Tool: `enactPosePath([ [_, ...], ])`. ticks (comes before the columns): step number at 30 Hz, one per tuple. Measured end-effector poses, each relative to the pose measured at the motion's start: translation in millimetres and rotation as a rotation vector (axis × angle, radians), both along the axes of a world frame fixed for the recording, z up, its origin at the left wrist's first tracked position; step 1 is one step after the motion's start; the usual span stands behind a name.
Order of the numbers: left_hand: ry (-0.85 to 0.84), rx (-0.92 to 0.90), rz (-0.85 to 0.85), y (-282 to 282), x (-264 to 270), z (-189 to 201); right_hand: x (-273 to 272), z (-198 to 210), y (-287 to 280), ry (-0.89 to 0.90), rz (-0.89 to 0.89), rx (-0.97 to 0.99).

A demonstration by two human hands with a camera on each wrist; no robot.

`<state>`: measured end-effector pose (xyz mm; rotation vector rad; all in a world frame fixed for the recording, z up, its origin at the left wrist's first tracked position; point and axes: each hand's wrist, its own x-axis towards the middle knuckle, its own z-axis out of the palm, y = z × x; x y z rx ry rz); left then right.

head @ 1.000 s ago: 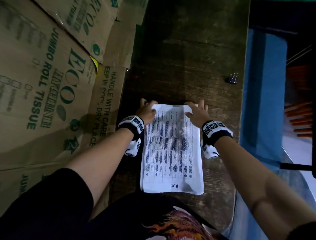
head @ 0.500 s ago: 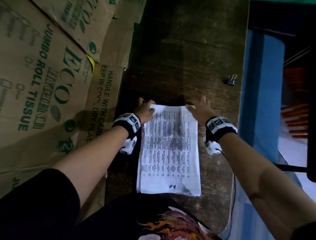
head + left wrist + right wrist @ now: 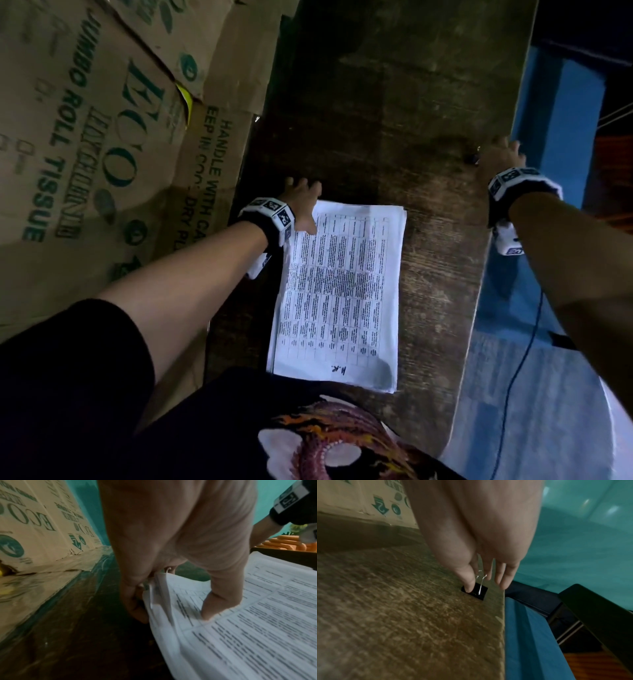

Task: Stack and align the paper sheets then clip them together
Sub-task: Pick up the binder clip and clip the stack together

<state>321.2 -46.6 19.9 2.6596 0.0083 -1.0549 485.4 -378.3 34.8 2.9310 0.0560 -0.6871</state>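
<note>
Black sleeves, dragon-print shirt [image 3: 329,442], marker-tagged wristbands [image 3: 270,216].

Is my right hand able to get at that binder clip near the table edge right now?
Yes, it looks so. The right hand is already over the binder clip, thumb touching it, with nothing between them. The left hand holds the paper stack.

On the cardboard boxes [image 3: 102,144] at the left we read, in green, "ECO", "JUMBO ROLL TISSUE", "HANDLE WITH CARE" and part of "KEEP IN COOL DRY PLACE". On the near end of the top paper sheet [image 3: 342,291] stood handwritten initials, seemingly "H.K."; its printed table was too small for us to read. The wrist markers carried only patterns.
</note>
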Motion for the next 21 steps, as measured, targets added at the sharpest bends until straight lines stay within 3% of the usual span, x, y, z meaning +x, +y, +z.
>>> enactPosePath([
  [4,0.020,0.005,-0.005,-3,6,2,-8,4,11,0.070,0.013,-0.050],
  [10,0.062,0.072,-0.018,-6,10,10,-48,14,27,0.185,0.078,0.074],
  [17,0.087,-0.104,0.045,-4,17,22,-86,37,45,0.162,-0.071,0.313],
  [21,0.168,-0.155,0.073,-3,18,25,-88,53,72,0.119,0.128,0.488],
])
